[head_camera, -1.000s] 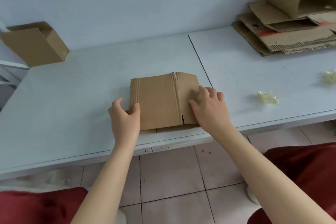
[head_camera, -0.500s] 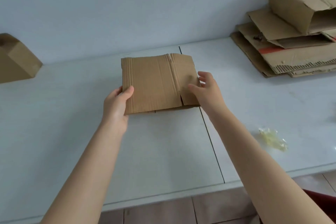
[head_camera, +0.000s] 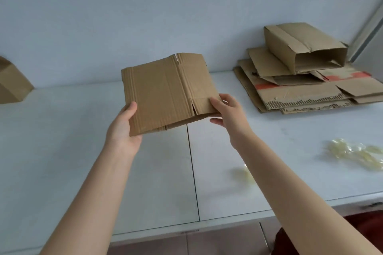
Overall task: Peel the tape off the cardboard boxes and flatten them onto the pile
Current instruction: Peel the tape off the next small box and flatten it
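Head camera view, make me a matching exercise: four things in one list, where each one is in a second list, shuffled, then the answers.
Things
1. flattened brown cardboard box
2. open-ended brown cardboard box
3. larger wad of crumpled clear tape
4. partly visible brown cardboard box

Places
A. on the white table, far right
B. at the view's left edge
C. held above the table by left hand and right hand
D. atop the pile of flat cardboard

Pairs: 1-C, 2-D, 3-A, 4-B
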